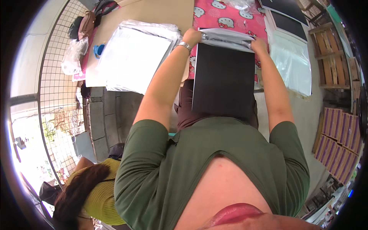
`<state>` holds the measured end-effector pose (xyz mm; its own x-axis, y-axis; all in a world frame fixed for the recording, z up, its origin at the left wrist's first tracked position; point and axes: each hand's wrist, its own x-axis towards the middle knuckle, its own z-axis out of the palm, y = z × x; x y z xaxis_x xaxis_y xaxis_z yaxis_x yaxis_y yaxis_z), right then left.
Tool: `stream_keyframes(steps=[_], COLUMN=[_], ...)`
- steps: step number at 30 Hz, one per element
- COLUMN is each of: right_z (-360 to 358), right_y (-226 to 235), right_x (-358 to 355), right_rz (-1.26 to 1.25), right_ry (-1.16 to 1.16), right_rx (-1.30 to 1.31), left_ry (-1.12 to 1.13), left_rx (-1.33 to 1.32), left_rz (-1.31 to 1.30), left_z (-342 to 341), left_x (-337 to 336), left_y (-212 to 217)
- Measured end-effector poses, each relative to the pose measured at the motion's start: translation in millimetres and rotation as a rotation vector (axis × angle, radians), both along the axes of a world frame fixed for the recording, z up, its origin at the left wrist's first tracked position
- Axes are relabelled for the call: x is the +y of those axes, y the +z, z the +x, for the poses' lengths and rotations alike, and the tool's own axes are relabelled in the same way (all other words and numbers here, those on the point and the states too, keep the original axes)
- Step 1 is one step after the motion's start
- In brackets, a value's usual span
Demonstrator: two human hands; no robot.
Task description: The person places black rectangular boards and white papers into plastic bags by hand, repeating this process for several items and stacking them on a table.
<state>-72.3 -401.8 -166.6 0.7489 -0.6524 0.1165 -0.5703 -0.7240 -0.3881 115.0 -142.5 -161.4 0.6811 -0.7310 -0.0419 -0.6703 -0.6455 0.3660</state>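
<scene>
A flat black panel (224,80) leans from the table's near edge toward my lap. Clear plastic (230,37), bunched and wrinkled, lies across its far end, probably a bag or sleeve. My left hand (191,36), with a metal watch on the wrist, grips the plastic at the far left corner, its fingers closed. At the far right corner my right hand (259,45) pinches the same plastic. Beside my left hand lies a stack of white sheets (134,57) in clear plastic.
Pale plastic bags (293,63) and black panels (287,27) lie at the right. The table has a pink patterned cover (209,15) and brown board (161,11). A blue tape roll (99,50) sits left. Another person (99,188) is at lower left; boxes (339,142) are stacked right.
</scene>
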Motion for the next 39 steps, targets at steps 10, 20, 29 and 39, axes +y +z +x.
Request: stream_keyframes(steps=[10, 20, 29, 39], right_z=[4.5, -86.1, -173.9, -204.7], right_y=[57.6, 312.8, 210.3, 7.3], right_x=[2.2, 25.5, 20.4, 50.5], right_rz=[-0.055, 1.020, 1.521, 1.700], right_ry=[-0.032, 0.460, 0.496, 0.009], right_rx=[0.069, -0.723, -0.680, -0.443], left_ry=[0.356, -0.001, -0.061, 0.503], left_rx=[0.203, 0.702, 1.357, 1.661], left_rz=[-0.223, -0.759, -0.693, -0.577], left_z=[-15.1, -63.0, -97.5, -126.9], left_x=[-7.4, 92.2, 143.7, 155.0], left_y=[67.5, 311.8, 250.8, -7.5])
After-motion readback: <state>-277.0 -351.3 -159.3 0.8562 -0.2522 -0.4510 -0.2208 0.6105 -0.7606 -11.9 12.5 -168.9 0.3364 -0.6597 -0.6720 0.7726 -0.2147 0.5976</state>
